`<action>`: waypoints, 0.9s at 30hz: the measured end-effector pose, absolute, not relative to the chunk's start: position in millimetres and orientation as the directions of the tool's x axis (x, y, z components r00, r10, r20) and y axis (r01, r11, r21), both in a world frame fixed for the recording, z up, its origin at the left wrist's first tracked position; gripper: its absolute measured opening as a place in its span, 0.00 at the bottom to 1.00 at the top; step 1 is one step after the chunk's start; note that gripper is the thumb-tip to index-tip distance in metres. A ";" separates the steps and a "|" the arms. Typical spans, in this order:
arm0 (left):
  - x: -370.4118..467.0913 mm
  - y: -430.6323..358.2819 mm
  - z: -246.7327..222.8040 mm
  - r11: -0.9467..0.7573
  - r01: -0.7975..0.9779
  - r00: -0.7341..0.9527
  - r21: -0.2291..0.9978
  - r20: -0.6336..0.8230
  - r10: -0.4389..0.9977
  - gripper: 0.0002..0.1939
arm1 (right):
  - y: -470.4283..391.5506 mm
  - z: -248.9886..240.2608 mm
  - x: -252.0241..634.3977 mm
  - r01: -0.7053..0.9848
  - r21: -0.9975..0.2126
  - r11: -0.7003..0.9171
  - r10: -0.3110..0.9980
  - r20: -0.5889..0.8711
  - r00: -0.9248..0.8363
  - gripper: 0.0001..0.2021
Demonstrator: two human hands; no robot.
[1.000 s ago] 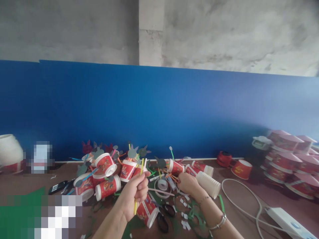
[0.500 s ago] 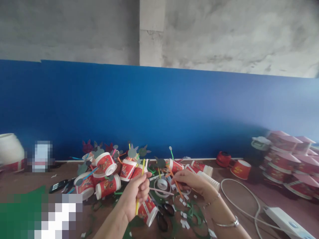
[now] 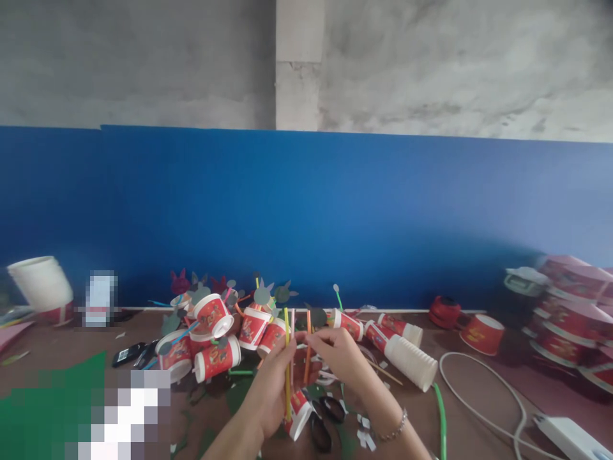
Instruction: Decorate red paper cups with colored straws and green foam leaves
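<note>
In the middle of the head view, my left hand (image 3: 272,386) is closed around a yellow straw (image 3: 287,358) and a pale pink straw (image 3: 292,322), both upright. Right beside it, my right hand (image 3: 335,351) pinches an orange straw (image 3: 308,326), nearly upright and parallel to the others. The two hands are close together, and parts of the left fingers lie behind the orange straw. Beneath them lies a red paper cup (image 3: 299,415) with a white rim. Black-handled scissors (image 3: 322,431) rest next to that cup, their blades out of sight.
Left of my hands are piled several red paper cups (image 3: 218,358) with straws and grey paper animal heads (image 3: 263,292). Stacked cups (image 3: 412,363) lie to the right, near a green straw (image 3: 439,421) and a white cable (image 3: 507,390). Pink-topped red tubs (image 3: 569,319) stand far right.
My right hand has moved left to my left hand, bringing the orange straw from a slant to nearly upright. The view has shifted slightly, and a green straw now shows at lower right.
</note>
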State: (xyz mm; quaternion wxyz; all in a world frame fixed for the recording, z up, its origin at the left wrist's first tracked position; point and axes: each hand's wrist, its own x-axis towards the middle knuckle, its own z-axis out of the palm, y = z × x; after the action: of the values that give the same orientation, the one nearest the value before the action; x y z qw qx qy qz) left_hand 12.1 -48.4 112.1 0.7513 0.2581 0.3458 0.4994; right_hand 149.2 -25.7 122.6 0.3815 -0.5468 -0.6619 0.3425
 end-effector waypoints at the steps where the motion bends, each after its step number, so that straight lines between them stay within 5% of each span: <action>1: 12.0 -48.4 111.9 0.375 -0.564 0.265 0.736 -0.269 0.926 0.12 | -26.1 121.6 148.1 0.480 -0.855 0.197 0.980 0.161 -0.116 0.20; 10: 13.1 -45.2 107.9 0.327 -0.543 0.328 0.774 -0.163 0.930 0.22 | -22.5 115.3 148.9 0.475 -0.847 0.238 0.971 0.221 -0.092 0.19; 13: 11.6 -44.0 107.7 0.335 -0.531 0.362 0.778 -0.148 0.920 0.22 | -18.1 117.2 150.9 0.361 -0.911 0.202 0.976 0.217 0.001 0.15; 17: 12.1 -45.4 106.0 0.338 -0.466 0.399 0.818 -0.146 0.905 0.22 | -18.6 125.5 150.4 0.154 -0.963 0.221 0.972 0.205 -0.112 0.19; 27: 13.8 -49.8 107.4 0.330 -0.394 0.434 0.858 -0.143 0.889 0.21 | -24.1 133.6 145.5 0.035 -0.991 0.130 0.987 0.126 -0.099 0.20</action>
State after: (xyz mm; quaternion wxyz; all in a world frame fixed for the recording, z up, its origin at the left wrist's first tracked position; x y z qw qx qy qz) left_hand 13.8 -49.8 107.4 0.7514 0.3907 0.3171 0.4269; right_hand 145.5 -24.1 133.6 0.4959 -0.4524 -0.5647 0.4802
